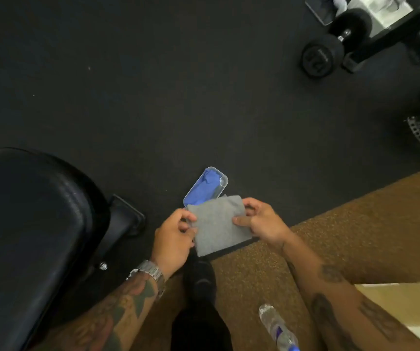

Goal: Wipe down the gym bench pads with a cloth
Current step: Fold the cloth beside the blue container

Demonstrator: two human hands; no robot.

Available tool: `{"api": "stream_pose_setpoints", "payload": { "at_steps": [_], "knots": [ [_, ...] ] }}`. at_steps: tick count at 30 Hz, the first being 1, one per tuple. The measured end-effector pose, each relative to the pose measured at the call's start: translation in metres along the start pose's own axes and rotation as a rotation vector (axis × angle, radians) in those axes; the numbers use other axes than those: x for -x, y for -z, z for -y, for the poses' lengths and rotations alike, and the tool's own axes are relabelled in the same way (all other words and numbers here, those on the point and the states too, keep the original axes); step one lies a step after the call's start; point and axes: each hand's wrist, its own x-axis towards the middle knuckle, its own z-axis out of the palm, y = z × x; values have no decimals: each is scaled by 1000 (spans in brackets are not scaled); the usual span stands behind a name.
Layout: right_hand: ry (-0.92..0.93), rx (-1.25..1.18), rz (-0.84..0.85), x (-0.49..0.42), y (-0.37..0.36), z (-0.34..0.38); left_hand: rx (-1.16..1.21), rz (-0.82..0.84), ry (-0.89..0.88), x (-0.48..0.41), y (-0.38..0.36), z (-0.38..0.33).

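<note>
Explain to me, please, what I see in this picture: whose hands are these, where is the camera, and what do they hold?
There is no machine here. A person wears the camera on the head, so you look down at their own two hands. The left hand and the right hand each pinch one side of a folded grey cloth. Behind it is a clear plastic case with something blue inside. At the left is the black bench pad, not yet touched. A dumbbell lies on the dark floor, and a water bottle stands lower right.
</note>
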Motion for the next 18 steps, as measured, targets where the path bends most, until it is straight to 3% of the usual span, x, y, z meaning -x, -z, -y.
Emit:
{"api": "stream_pose_setpoints", "payload": {
  "at_steps": [5,11,14,18],
  "knots": [
    [113,394,-13,-114,1,-7,150,-127,79,-72,-42,44],
    [248,629,-82,-217,-28,-9,484,-154,200,-146,-71,79],
    [236,821,-59,-249,-41,-20,542,-59,291,-168,-75,90],
    [196,1027,-103,-261,-47,-40,450,140,371,-192,-73,104]
  ]
}}
